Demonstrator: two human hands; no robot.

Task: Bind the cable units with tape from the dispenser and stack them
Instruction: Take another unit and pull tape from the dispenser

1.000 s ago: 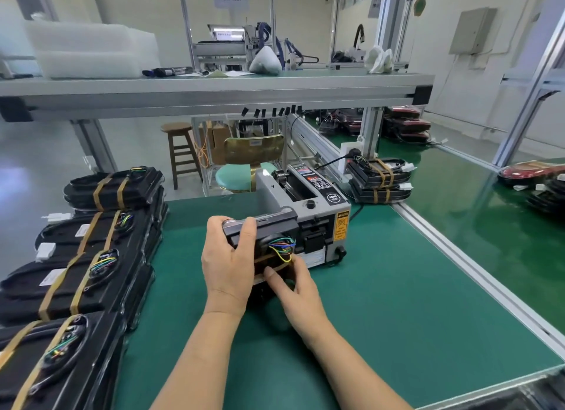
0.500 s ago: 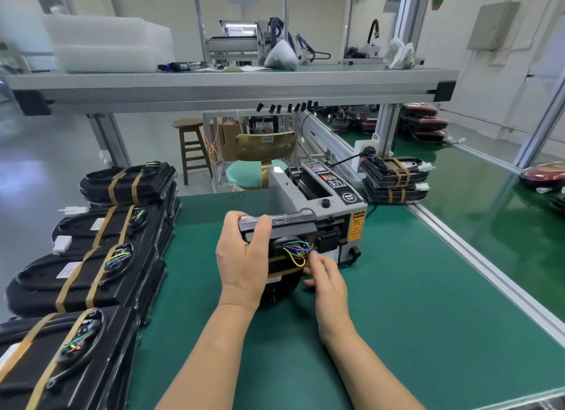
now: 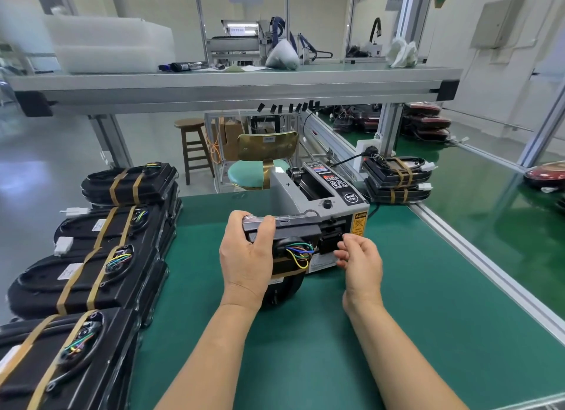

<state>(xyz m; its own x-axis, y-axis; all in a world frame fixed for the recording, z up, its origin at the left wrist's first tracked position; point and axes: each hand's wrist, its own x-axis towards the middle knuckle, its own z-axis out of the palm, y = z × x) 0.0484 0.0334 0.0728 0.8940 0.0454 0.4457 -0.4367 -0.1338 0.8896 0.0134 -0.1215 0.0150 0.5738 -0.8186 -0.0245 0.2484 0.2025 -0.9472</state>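
Unit: unit (image 3: 286, 241) stands on end on the mat (image 3: 305, 342), touching or just short of the dispenser (image 3: 328, 203) front, wired face towards me.
Long axis: near upright, lower end on the mat, upper end level with the dispenser's top edge.
Left hand: left hand (image 3: 244, 258) grips the unit's upper left, fingers curled over the top and thumb on the near face.
Right hand: right hand (image 3: 360, 258) sits just right of the unit at the outlet (image 3: 331, 243). Its fingertips (image 3: 342, 252) are drawn together, but I cannot tell whether tape lies between them (no strip shows clearly).
Band: one amber band (image 3: 282, 261) crosses the unit below the wires (image 3: 301, 252).
Key relation: the outlet lies directly ahead of the right fingertips, and the unit lies to their left, with its wired face beside the outlet.
Nearer hand: the right, since the left is taken up steadying the unit.
Step, as I judge it: drawing a strip for a second band.
Next move calls for: a strip carried leftward across the long axis, parallel to the band, while the left hand keeps the unit from tipping.
Stacks: bound units (image 3: 122, 226) lie stacked along the left mat edge, well apart from the right hand.
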